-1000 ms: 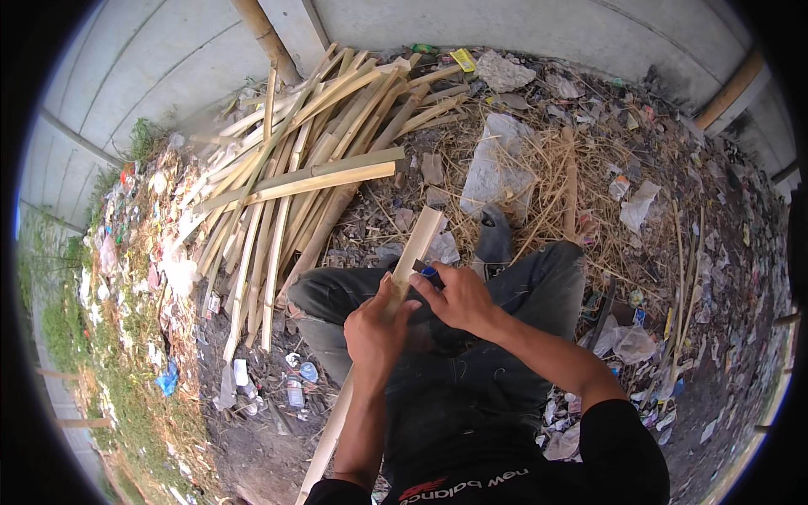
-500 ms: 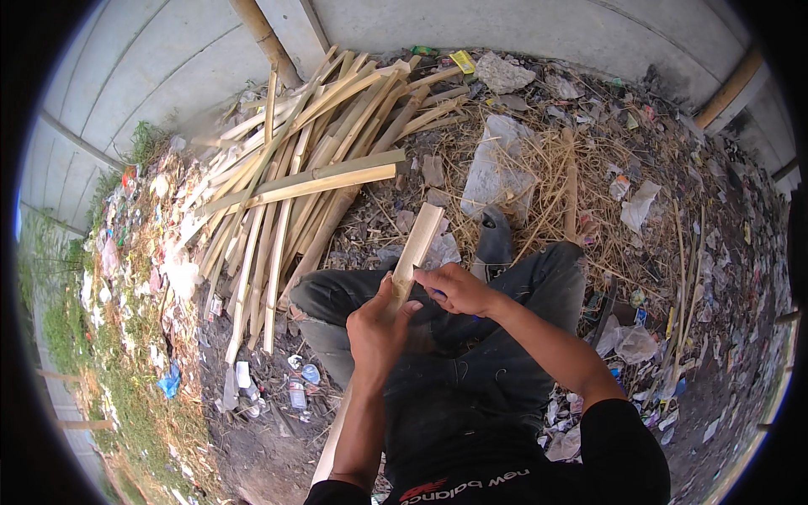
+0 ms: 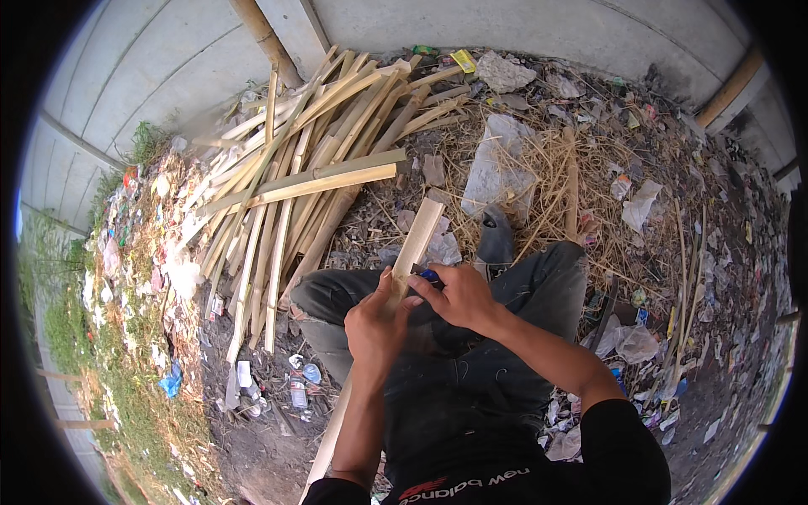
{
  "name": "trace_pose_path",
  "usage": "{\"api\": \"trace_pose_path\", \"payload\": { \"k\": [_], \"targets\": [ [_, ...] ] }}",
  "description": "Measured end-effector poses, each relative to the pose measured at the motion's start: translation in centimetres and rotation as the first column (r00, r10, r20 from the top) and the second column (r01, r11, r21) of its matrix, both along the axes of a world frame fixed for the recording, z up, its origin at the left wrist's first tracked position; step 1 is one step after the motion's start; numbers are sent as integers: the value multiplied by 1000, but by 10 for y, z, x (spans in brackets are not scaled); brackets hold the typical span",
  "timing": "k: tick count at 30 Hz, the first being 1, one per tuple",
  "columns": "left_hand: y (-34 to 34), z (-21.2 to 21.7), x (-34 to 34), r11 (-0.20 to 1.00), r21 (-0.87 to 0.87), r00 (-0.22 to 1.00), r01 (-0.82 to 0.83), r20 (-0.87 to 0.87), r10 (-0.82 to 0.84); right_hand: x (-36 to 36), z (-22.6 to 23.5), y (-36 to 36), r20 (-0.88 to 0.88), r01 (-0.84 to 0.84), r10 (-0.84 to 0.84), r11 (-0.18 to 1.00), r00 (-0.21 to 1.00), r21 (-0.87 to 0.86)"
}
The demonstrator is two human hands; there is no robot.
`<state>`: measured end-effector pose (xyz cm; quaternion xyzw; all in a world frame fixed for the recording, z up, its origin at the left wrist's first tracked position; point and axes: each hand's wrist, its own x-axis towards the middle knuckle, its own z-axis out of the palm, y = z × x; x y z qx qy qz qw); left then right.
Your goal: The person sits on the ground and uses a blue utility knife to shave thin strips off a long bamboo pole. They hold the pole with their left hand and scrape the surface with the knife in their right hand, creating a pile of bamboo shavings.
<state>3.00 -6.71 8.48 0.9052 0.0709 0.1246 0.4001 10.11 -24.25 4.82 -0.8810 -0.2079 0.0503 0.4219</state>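
A long split bamboo strip [image 3: 421, 231] slants up between my knees, its pale hollow inner face turned up. My left hand [image 3: 374, 330] is closed around it, with the thumb along its near right side. In my right hand [image 3: 465, 297] is a small blue-handled knife [image 3: 431, 276], gripped against the strip's right edge just beyond my left thumb. Most of the blade is hidden by my fingers and the strip. The strip's lower end runs back beneath my left forearm.
A large pile of split bamboo strips [image 3: 299, 181] lies ahead to the left. Beyond my shoe [image 3: 495, 236] sits a pale stone slab [image 3: 502, 164] among dry straw. Litter covers the ground on both sides, and a grey panel wall [image 3: 505, 29] stands behind.
My right hand has rolled over and come slightly closer to my left thumb, showing more of the blue handle. The strip and left hand stay almost in place.
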Motion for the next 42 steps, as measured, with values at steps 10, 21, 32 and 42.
{"api": "trace_pose_path", "payload": {
  "k": [10, 21, 32, 42],
  "targets": [
    [1, 2, 1, 986, -154, 998, 59, -6, -61, 18, -9, -18, -472, -156, 401, 865, 785, 476],
    [4, -2, 3, 993, -111, 999, 44, 10, -43, -8, 10, -12, 146, -75, 55, 987, 988, 139],
    [0, 8, -3, 999, 32, 989, 35, -146, -30, 14, 5, -21, 92, 25, -15, 993, 996, -113],
    [5, -5, -4, 997, 68, 998, 43, -39, -40, 14, 9, -18, 64, -102, 114, 981, 991, -167]
  ]
}}
